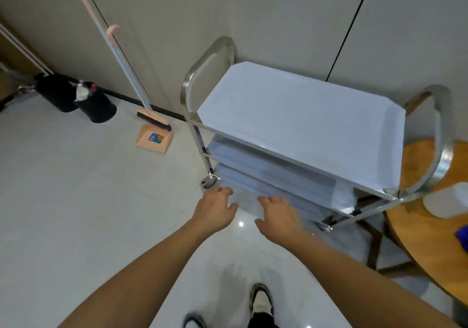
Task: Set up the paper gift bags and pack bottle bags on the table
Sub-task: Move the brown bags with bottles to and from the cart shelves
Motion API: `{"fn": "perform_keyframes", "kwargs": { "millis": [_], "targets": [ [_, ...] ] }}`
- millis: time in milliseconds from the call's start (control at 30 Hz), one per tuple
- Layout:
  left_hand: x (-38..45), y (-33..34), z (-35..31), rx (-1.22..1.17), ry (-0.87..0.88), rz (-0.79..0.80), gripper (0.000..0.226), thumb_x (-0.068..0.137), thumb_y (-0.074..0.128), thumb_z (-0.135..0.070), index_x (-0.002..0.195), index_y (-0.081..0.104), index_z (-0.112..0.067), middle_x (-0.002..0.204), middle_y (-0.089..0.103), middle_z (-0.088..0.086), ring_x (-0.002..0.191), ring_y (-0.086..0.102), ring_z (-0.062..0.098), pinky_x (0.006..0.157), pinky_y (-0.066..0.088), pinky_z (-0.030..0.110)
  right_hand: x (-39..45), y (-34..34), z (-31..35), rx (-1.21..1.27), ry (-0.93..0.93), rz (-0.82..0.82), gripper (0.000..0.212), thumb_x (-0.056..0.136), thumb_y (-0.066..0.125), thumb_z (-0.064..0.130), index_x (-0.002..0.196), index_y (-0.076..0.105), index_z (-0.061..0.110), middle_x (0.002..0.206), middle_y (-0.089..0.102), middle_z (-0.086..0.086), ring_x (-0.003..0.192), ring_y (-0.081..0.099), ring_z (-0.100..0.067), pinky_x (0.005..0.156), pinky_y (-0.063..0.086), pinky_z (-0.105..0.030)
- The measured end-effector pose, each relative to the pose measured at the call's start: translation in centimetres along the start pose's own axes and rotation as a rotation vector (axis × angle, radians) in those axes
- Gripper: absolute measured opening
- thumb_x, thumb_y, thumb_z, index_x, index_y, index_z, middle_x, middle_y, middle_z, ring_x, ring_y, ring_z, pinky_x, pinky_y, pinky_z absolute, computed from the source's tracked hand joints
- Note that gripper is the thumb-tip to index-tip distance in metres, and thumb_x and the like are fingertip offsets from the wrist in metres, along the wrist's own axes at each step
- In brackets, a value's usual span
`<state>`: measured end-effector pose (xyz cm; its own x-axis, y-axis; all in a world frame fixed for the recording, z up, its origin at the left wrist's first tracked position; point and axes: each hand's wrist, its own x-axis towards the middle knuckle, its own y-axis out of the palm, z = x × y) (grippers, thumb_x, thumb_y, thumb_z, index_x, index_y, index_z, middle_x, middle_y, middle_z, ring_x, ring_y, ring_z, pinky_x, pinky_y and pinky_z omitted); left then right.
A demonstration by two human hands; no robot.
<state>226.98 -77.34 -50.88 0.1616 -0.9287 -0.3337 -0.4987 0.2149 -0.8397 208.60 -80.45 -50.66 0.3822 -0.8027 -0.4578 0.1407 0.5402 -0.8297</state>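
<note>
Reaching left hand (215, 210), right hand (277, 213), fingers spread, empty

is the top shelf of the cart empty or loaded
Empty. The cart's top shelf shows only its bare pale surface, nothing on it. The lower shelves are blurred and partly hidden; cannot tell what they hold.

Your hands' fingertips (272, 199) smeared by motion blur at 6 o'clock, lower cart shelves (278, 183) blurred so you cannot tell their contents, round counter (417, 239) cut off at 4 o'clock, your shoes (260, 302) blurred, blue object (462, 235) cropped by the right edge.
</note>
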Motion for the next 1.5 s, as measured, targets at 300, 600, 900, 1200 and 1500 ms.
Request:
{"fn": "perform_keyframes", "kwargs": {
  "millis": [300, 600, 900, 1200, 1500],
  "targets": [
    [10.8, 12.1, 9.1, -0.146, -0.093, 0.065, 0.045, 0.099, 0.058, -0.037, 0.14, 0.055, -0.016, 0.142, 0.054, 0.007, 0.131, 0.046, 0.026, 0.103, 0.036, 0.028, 13.1, 10.9, -3.5, 0.083, 0.149, -0.004, 0.057, 0.1, 0.054, 0.035, 0.153, 0.037, 0.022, 0.151, 0.046, -0.004, 0.135, 0.042, -0.028, 0.11, 0.035, -0.036],
    [23.2, 28.0, 19.9, -0.082, 0.02, 0.023, 0.045, 0.099, 0.059, -0.034, 0.14, 0.056, -0.017, 0.143, 0.054, 0.006, 0.133, 0.041, 0.028, 0.108, 0.035, 0.035, 27.4, 28.9, -9.7, 0.112, 0.23, -0.087, 0.056, 0.098, 0.056, 0.034, 0.151, 0.041, 0.021, 0.149, 0.047, -0.006, 0.134, 0.041, -0.029, 0.112, 0.034, -0.038],
    [35.5, 38.6, 22.7, 0.02, 0.358, -0.262, 0.04, 0.088, 0.068, -0.025, 0.124, 0.065, -0.007, 0.123, 0.063, 0.017, 0.115, 0.055, 0.038, 0.099, 0.047, 0.044, 40.1, 35.1, -14.9, -0.009, 0.192, -0.37, 0.053, 0.099, 0.054, 0.034, 0.149, 0.041, 0.023, 0.149, 0.045, -0.006, 0.135, 0.04, -0.028, 0.111, 0.032, -0.038],
    [42.5, 41.5, 18.3, 0.086, 0.505, -0.364, 0.042, 0.099, 0.054, -0.044, 0.137, 0.053, -0.025, 0.141, 0.048, 0.003, 0.131, 0.038, 0.022, 0.108, 0.037, 0.035, 45.1, 34.5, -20.5, -0.13, 0.239, -0.577, 0.06, 0.094, 0.06, 0.032, 0.15, 0.04, 0.021, 0.145, 0.046, -0.011, 0.131, 0.039, -0.035, 0.106, 0.037, -0.043],
    [42.9, 40.8, 19.6, 0.083, 0.468, -0.311, 0.046, 0.1, 0.054, -0.044, 0.141, 0.049, -0.025, 0.143, 0.047, 0.0, 0.134, 0.034, 0.022, 0.11, 0.035, 0.034, 46.6, 34.4, -19.2, -0.108, 0.222, -0.597, 0.061, 0.094, 0.062, 0.033, 0.15, 0.038, 0.021, 0.147, 0.044, -0.01, 0.132, 0.038, -0.033, 0.108, 0.04, -0.044]
  ]
}}
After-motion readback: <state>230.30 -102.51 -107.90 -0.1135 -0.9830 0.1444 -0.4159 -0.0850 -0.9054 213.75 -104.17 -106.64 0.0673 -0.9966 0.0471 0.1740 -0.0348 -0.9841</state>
